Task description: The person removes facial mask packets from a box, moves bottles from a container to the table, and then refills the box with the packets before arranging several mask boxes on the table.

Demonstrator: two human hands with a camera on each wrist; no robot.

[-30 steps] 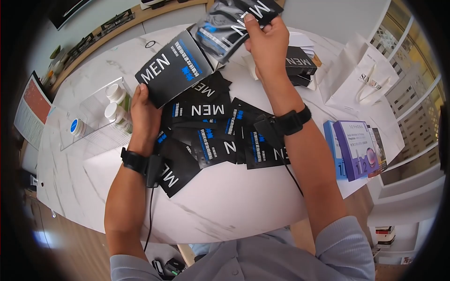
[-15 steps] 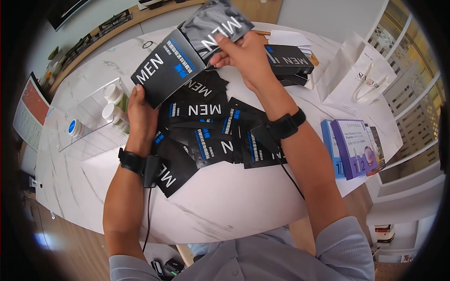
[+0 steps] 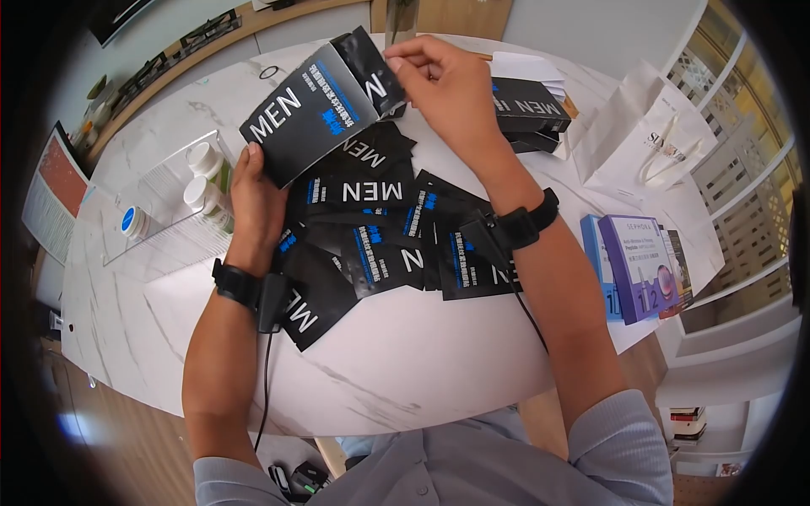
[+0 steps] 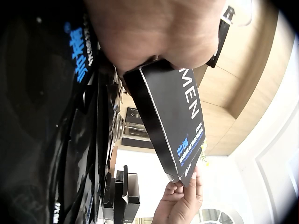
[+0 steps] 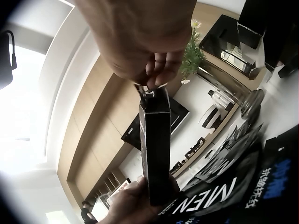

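Left hand (image 3: pixel 257 202) grips the black MEN box (image 3: pixel 308 118) by its lower end above the table (image 3: pixel 405 371), while the right hand (image 3: pixel 447 88) pinches a sachet (image 3: pixel 374 76), seemingly half inside. Pushed askew, it could buckle at the mouth.

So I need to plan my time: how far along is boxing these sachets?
Early. The left hand holds the black MEN box; the right hand pushes one sachet into its open end. A pile of sachets remains on the table.
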